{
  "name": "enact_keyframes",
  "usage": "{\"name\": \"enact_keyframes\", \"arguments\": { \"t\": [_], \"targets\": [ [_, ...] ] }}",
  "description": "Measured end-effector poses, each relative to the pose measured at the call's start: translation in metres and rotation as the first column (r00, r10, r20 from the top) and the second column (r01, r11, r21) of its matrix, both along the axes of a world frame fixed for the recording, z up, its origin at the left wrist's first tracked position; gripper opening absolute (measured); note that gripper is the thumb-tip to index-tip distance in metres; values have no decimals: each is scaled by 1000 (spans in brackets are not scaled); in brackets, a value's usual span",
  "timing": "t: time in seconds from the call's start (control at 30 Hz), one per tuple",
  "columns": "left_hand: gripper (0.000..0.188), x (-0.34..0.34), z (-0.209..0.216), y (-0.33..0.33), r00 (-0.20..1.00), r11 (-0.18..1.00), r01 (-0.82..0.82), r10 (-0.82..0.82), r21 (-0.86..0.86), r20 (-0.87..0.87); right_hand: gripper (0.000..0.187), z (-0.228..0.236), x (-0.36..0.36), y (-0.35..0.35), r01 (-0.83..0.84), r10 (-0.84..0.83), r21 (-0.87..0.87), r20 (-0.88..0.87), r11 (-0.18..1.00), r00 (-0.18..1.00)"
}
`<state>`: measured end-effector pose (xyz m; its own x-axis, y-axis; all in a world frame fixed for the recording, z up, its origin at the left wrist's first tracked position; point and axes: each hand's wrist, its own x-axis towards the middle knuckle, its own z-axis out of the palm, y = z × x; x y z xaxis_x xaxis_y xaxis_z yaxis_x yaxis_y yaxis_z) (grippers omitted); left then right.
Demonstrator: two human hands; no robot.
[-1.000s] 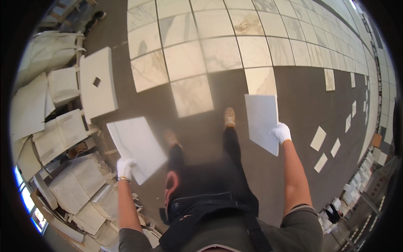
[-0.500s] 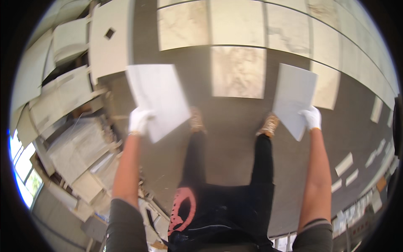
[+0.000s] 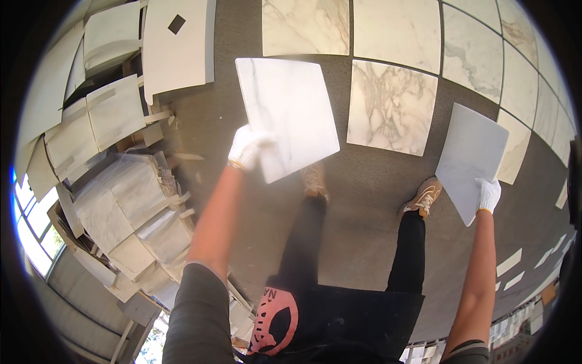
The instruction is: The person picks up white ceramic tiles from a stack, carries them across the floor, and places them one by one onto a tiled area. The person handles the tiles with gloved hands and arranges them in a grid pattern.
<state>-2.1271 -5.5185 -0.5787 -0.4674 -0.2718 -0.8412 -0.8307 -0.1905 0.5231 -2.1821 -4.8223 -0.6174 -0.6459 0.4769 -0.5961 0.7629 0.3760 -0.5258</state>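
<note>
My left hand point(image 3: 248, 145), in a white glove, grips a white marble tile point(image 3: 291, 115) with faint grey veins by its lower left edge. That tile is held tilted above the floor, left of a brown-veined marble tile point(image 3: 393, 108) lying there. On the right, my gloved right hand point(image 3: 487, 195) is closed on the lower right edge of a second, greyer marble tile point(image 3: 474, 155). This one hangs at a slant off the floor, overlapping part of a cream tile point(image 3: 514, 142) behind it.
Rows of laid marble tiles point(image 3: 397, 30) cover the far floor, with narrow gaps between them. Stacked tiles and slabs point(image 3: 106, 203) line the left side, near a pale slab with a dark diamond point(image 3: 179, 54). Narrow strips point(image 3: 509, 262) lie at the right.
My left hand has moved its tile farther out, toward the laid rows. The right tile has shifted slightly within the view, which has also turned. Both hands have kept their grip.
</note>
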Motion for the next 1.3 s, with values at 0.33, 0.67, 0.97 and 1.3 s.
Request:
{"name": "enact_keyframes", "arguments": {
  "t": [0.33,0.67,0.97,1.3],
  "targets": [
    [35,-35,-14,17,992,992,124,-124,31,-1,33,-8,6,3,-6,11,132,-32,991,999],
    [32,-40,-32,21,982,981,186,-184,51,-47,33,-4,3,16,34,-32,110,-19,993,999],
    [29,-33,-45,13,979,977,200,-196,69,-55,31,0,1,19,56,-53,100,-32,993,998],
    [40,-14,-98,-36,990,990,138,-138,-3,0,34,-3,3,37,14,-12,81,-32,997,999]
  ]
}}
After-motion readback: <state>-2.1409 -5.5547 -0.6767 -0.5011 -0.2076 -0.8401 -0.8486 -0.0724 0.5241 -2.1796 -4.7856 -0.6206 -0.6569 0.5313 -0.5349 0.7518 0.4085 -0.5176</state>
